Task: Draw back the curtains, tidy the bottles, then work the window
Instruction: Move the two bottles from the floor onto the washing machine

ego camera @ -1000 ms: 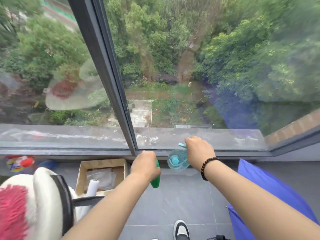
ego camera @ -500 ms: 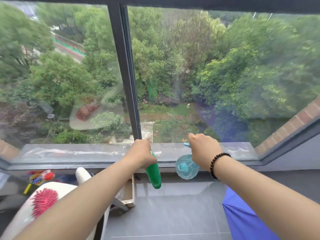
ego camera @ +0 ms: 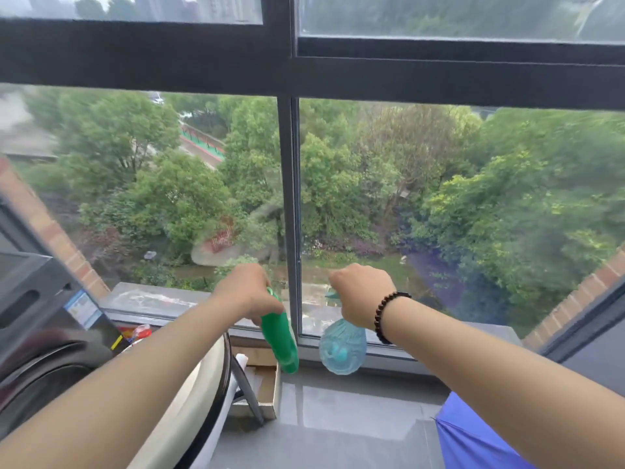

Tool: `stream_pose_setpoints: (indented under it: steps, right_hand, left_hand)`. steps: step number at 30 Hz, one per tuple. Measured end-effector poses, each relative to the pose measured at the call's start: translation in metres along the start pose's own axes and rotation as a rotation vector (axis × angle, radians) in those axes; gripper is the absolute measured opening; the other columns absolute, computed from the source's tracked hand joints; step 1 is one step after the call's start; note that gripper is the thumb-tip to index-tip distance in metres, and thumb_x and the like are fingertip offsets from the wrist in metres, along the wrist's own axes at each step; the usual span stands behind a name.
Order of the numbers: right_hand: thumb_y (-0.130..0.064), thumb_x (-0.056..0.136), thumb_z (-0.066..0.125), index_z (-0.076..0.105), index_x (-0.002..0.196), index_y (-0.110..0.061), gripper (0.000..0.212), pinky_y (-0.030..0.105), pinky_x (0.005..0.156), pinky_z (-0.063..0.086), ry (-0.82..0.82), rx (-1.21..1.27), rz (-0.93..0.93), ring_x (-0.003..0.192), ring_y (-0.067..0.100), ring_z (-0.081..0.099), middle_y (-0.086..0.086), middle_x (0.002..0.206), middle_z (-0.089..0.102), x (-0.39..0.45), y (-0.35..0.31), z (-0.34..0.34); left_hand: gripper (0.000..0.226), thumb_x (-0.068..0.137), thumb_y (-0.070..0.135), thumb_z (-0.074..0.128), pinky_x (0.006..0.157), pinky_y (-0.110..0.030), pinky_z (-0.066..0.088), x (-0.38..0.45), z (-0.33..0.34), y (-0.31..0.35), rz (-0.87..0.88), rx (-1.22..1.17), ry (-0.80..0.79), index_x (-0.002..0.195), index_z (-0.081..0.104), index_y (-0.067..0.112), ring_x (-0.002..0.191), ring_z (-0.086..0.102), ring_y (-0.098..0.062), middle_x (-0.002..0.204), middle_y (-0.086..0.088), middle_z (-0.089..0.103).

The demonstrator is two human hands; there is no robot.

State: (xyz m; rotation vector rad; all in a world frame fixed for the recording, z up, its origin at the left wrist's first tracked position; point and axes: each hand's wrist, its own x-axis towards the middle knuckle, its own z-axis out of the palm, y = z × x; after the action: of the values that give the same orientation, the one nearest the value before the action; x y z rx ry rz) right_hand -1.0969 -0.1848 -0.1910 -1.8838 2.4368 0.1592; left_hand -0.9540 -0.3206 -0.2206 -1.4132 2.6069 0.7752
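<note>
Two bottles are hanging in the air in front of the window [ego camera: 291, 204], one in each of the person's hands. The left hand [ego camera: 245, 291] is gripping the top of a green bottle [ego camera: 280, 336], fingers curled round its neck, and the bottle is dangling at a slant with its base pointing down and to the right, over the edge of a cardboard box [ego camera: 267, 390]. The right hand [ego camera: 362, 292] is clenching the pale teal head of a translucent blue spray bottle [ego camera: 342, 350], which is hanging just below the wrist, in front of the lower window frame. The two bottles are sitting close beside each other but apart, on either side of the dark vertical bar of the window. A dark beaded bracelet [ego camera: 389, 316] is circling the right wrist. Both arms are stretching forward from the bottom of the view. Down on the left a white rounded object with a black rim [ego camera: 199, 394] is leaning by the box, and a dark appliance [ego camera: 37, 319] is standing at the far left. A blue-violet umbrella [ego camera: 473, 441] is lying on the grey tiled floor [ego camera: 355, 421] at the lower right. Trees are showing through the glass.
</note>
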Motion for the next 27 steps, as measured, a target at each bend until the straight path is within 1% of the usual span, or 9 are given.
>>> stream_pose_setpoints:
  steps: [2,4,6,9,12,15,18,22,27]
  right_hand:
    - [0.002,0.084,0.048,0.045,0.086,-0.012,0.014,0.035,0.063,0.047,0.015,0.006,-0.051,0.073,0.026,0.052,0.003,0.079,0.048,-0.013,-0.01,-0.015]
    - [0.002,0.082,0.051,0.046,0.087,-0.011,0.014,0.035,0.061,0.045,0.025,0.005,-0.083,0.075,0.027,0.055,0.006,0.084,0.053,-0.026,-0.022,-0.03]
    - [0.001,0.081,0.052,0.047,0.087,-0.01,0.013,0.034,0.059,0.043,0.046,-0.001,-0.105,0.071,0.026,0.053,0.004,0.079,0.05,-0.037,-0.033,-0.043]
    - [-0.003,0.083,0.053,0.047,0.086,-0.009,0.009,0.033,0.057,0.042,0.1,-0.003,-0.163,0.063,0.023,0.048,0.001,0.068,0.04,-0.05,-0.055,-0.057]
    - [-0.004,0.083,0.053,0.051,0.089,-0.008,0.008,0.032,0.056,0.043,0.101,0.017,-0.194,0.056,0.017,0.044,0.002,0.073,0.047,-0.054,-0.077,-0.067]
    - [-0.003,0.082,0.053,0.054,0.092,-0.006,0.011,0.031,0.054,0.044,0.083,0.036,-0.235,0.06,0.018,0.048,0.002,0.073,0.048,-0.057,-0.107,-0.075]
    - [-0.003,0.083,0.052,0.046,0.089,-0.008,0.01,0.032,0.055,0.046,0.107,0.045,-0.282,0.057,0.015,0.044,0.001,0.071,0.043,-0.058,-0.141,-0.082]
    - [-0.002,0.083,0.051,0.039,0.09,-0.009,0.016,0.031,0.053,0.043,0.136,0.056,-0.353,0.057,0.015,0.043,0.001,0.072,0.041,-0.053,-0.194,-0.091]
    - [0.0,0.083,0.049,0.038,0.091,-0.009,0.016,0.031,0.053,0.039,0.115,0.058,-0.403,0.056,0.013,0.04,0.001,0.071,0.038,-0.042,-0.269,-0.106]
  left_hand:
    - [0.021,0.071,0.031,0.076,0.063,-0.034,0.063,-0.024,-0.008,-0.003,-0.021,0.031,0.044,0.073,0.071,0.011,0.051,0.07,-0.008,0.059,0.002,0.071]
    - [0.022,0.069,0.035,0.074,0.065,-0.035,0.063,-0.048,-0.017,-0.006,-0.042,0.078,0.089,0.075,0.073,0.015,0.05,0.069,-0.006,0.052,0.005,0.069]
    - [0.024,0.066,0.038,0.073,0.065,-0.033,0.063,-0.07,-0.026,-0.01,-0.065,0.115,0.124,0.075,0.074,0.016,0.052,0.069,-0.006,0.05,0.007,0.068]
    - [0.028,0.065,0.041,0.074,0.064,-0.034,0.063,-0.106,-0.041,-0.021,-0.095,0.11,0.169,0.08,0.076,0.017,0.053,0.069,-0.004,0.056,0.006,0.071]
    - [0.028,0.066,0.04,0.077,0.064,-0.036,0.063,-0.132,-0.05,-0.037,-0.104,0.064,0.19,0.083,0.077,0.017,0.053,0.069,-0.004,0.064,0.004,0.074]
    - [0.026,0.068,0.04,0.078,0.06,-0.031,0.062,-0.162,-0.059,-0.059,-0.125,0.06,0.236,0.082,0.078,0.018,0.051,0.067,-0.002,0.066,0.004,0.074]
    - [0.031,0.065,0.045,0.077,0.062,-0.032,0.062,-0.186,-0.067,-0.082,-0.162,0.09,0.269,0.082,0.079,0.019,0.061,0.069,-0.006,0.074,0.006,0.075]
    - [0.032,0.066,0.05,0.075,0.05,-0.026,0.054,-0.212,-0.083,-0.121,-0.232,0.144,0.3,0.074,0.076,0.018,0.057,0.067,-0.006,0.064,0.005,0.072]
    - [0.037,0.065,0.053,0.073,0.065,-0.034,0.062,-0.24,-0.104,-0.187,-0.289,0.123,0.288,0.076,0.076,0.018,0.057,0.07,-0.008,0.064,0.004,0.073]
